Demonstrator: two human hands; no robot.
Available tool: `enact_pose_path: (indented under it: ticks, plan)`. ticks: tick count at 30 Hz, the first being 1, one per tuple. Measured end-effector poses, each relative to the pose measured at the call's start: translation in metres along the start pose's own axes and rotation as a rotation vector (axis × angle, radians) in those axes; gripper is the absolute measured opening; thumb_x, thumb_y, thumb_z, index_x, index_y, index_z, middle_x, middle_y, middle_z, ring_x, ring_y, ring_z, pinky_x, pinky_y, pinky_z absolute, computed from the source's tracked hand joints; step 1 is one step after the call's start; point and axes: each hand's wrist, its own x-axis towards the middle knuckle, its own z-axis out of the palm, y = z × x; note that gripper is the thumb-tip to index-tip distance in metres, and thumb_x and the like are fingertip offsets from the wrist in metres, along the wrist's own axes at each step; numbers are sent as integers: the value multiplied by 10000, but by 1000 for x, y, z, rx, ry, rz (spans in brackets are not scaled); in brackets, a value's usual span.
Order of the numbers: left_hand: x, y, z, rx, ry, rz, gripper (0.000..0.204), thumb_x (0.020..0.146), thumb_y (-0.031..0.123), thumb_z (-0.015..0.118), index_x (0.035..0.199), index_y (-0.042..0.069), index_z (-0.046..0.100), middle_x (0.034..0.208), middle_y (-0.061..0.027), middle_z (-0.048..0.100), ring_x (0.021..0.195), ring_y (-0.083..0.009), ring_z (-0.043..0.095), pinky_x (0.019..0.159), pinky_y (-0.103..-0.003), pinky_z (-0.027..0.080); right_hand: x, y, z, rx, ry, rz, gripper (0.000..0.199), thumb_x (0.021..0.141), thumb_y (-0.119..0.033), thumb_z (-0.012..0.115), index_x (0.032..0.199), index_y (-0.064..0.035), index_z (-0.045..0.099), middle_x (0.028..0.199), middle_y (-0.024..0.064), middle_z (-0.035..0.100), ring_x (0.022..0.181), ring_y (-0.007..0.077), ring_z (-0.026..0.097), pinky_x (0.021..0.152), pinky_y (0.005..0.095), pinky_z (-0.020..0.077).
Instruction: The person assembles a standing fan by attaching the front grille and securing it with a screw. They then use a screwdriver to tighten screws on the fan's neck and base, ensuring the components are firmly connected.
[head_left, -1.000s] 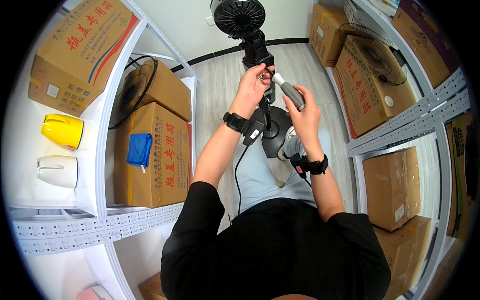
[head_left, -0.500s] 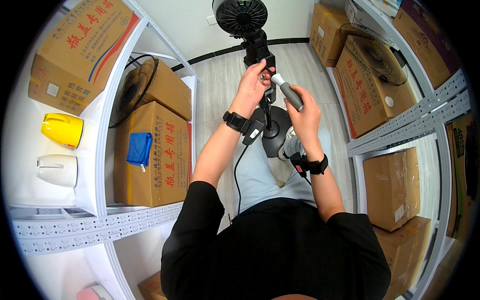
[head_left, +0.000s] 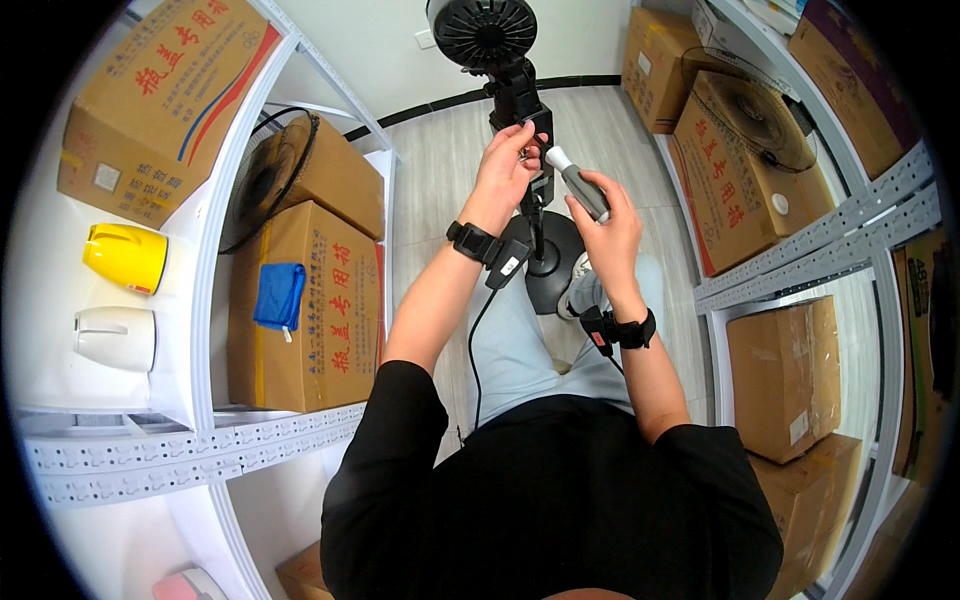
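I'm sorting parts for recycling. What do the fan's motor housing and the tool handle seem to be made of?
Motor housing: probably matte black moulded plastic, judging by its ribbed vents. Tool handle in the right hand: grey, likely rubber or plastic grip with a white tip; hard to tell.

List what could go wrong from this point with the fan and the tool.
1. The left hand holds a small part at the fan's neck; it might slip and fall to the floor.
2. The right hand grips a grey-handled tool pointed toward the left hand's fingers; a slip may jab them.
3. The motor head sits high above the round base, so a hard push might tip the fan.
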Motion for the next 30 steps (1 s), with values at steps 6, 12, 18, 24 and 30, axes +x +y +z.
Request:
enact_pose_path:
  ticks: [6, 12, 18, 24, 30]
  plan:
    - [4, 2, -7, -47, -39, -23, 147, 925, 121, 597, 1025, 19, 564, 935, -154, 644, 657, -101, 512, 550, -208, 401, 2, -6, 3, 144, 19, 144, 365, 771, -160, 769, 1098, -57, 643, 1044, 114, 680, 948, 226, 665, 820, 326, 507]
    - [0, 8, -3, -146, -41, -75, 187, 903, 128, 538, 999, -25, 586, 975, -170, 641, 665, -112, 498, 552, -230, 396, -6, 3, -8, 28, 48, -8, 348, 786, -140, 762, 1101, -49, 647, 1017, 95, 692, 932, 178, 665, 809, 296, 505]
    - [5, 9, -11, -135, -47, -68, 330, 959, 211, 484, 1129, -68, 535, 1069, -190, 621, 690, -133, 502, 556, -240, 395, -17, 4, -22, 35, 19, 24, 344, 785, -125, 762, 1100, -45, 652, 987, 81, 699, 904, 155, 664, 803, 282, 503]
    - [8, 4, -16, -148, -46, -74, 318, 980, 234, 483, 1098, -52, 555, 1039, -180, 631, 684, -137, 498, 550, -237, 390, -17, 3, -24, 18, 14, 52, 336, 782, -131, 765, 1087, -41, 659, 989, 80, 702, 919, 153, 665, 813, 285, 503]
    - [5, 10, -10, -148, -38, -103, 239, 953, 197, 537, 1034, -25, 576, 1010, -175, 639, 684, -141, 504, 549, -241, 404, -3, 0, -10, 35, 37, 25, 342, 782, -148, 768, 1089, -44, 659, 989, 89, 705, 923, 164, 672, 819, 287, 504]
